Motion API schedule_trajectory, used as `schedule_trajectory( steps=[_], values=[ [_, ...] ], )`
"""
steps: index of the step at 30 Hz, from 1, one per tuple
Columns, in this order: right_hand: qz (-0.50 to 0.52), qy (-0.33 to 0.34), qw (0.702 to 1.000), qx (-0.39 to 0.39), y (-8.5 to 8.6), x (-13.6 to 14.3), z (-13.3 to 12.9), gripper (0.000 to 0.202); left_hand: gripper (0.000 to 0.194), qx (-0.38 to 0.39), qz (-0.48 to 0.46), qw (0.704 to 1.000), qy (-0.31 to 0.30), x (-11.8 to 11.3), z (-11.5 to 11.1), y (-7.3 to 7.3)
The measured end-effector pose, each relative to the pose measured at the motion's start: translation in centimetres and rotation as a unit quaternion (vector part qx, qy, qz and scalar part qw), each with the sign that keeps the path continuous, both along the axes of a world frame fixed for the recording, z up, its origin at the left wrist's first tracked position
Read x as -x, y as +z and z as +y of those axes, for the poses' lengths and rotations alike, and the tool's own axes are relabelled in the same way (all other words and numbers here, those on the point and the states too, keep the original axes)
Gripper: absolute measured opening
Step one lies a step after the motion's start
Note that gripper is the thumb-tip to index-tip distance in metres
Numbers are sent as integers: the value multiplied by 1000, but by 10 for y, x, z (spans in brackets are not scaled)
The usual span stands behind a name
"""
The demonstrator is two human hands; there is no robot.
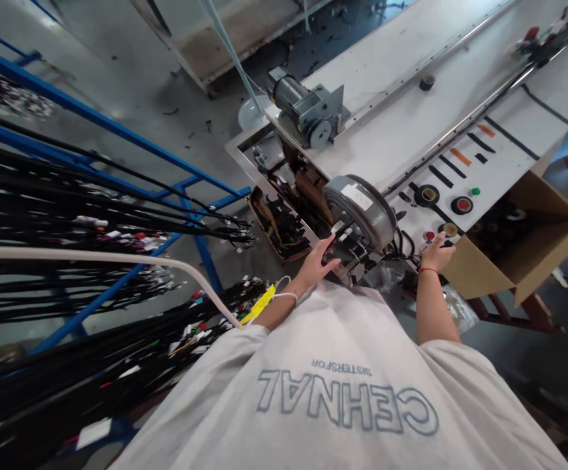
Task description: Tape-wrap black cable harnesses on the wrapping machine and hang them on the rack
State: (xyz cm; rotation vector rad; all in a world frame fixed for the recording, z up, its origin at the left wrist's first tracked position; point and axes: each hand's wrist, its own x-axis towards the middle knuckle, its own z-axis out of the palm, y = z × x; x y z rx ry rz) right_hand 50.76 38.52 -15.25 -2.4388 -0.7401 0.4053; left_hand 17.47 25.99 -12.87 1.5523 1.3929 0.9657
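My left hand (317,264) is open, thumb and fingers apart. Its fingertips are at the near side of a large round drum-like machine head (362,212) with a white label, close to a small white connector (337,227). My right hand (435,256) is over the near edge of the white workbench (386,147), fingers apart, beside a roll of tape (449,230) and a red button (429,235). Black cables (406,245) run from the drum toward this hand. Whether its fingertips touch anything is hard to see.
A cardboard box (541,251) with dark contents stands right of my right hand. Blue racks (117,134) hung with black wire harnesses (68,209) fill the left. A motor (291,91) is mounted at the bench's far end. A pale hose (176,261) crosses at left.
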Motion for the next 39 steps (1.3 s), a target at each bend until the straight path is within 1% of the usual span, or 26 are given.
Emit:
schedule_trajectory(
  steps=[4, 9, 11, 14, 17, 22, 25, 27, 29, 31, 33, 34, 35, 37, 39],
  values=[
    [1, -10, 1000, -2, -6, -2, 0, 61, 71, 15, 35, 999, 28, -14, -1, 0],
    [1, -8, 1000, 1, -10, -4, 1, 63, 91, 14, 57, 995, 81, -37, -2, 1],
    [0, -8, 1000, 0, -10, -4, 0, 62, 92, 20, 58, 994, 94, -43, -1, 1],
    [3, -10, 1000, 1, -10, -3, 0, 61, 93, 11, 44, 993, 113, -48, 4, 0],
    [9, -12, 1000, 12, -8, -2, 0, 62, 100, 5, 33, 993, 112, -49, 10, -2],
    [7, -12, 1000, 12, -8, -2, 2, 75, 104, 19, 22, 994, 110, -49, 16, 0],
    [7, -3, 1000, 4, -8, -3, 2, 76, 101, 63, -2, 991, 118, -39, 14, -1],
    [13, 0, 1000, -3, -7, -4, 2, 73, 90, 103, -5, 986, 130, -26, 6, -8],
    [17, 0, 1000, -7, -5, -5, 2, 71, 74, 131, 19, 979, 152, -8, -10, -19],
    [18, 3, 1000, -1, -3, -5, 2, 72, 58, 149, 57, 970, 181, 11, -30, -30],
    [14, 10, 1000, 10, -2, -5, 2, 72, 39, 156, 91, 963, 198, 29, -50, -37],
    [13, 12, 1000, 13, -2, -5, 2, 72, 30, 156, 107, 962, 199, 35, -58, -38],
    [11, 12, 1000, 14, -2, -5, 3, 72, 25, 153, 120, 961, 197, 40, -64, -36],
    [10, 8, 1000, 9, 0, -4, 3, 72, 28, 140, 136, 962, 192, 45, -69, -29],
    [12, 1, 1000, 0, 1, -2, 3, 71, 33, 120, 131, 964, 199, 44, -68, -20]
  ],
)
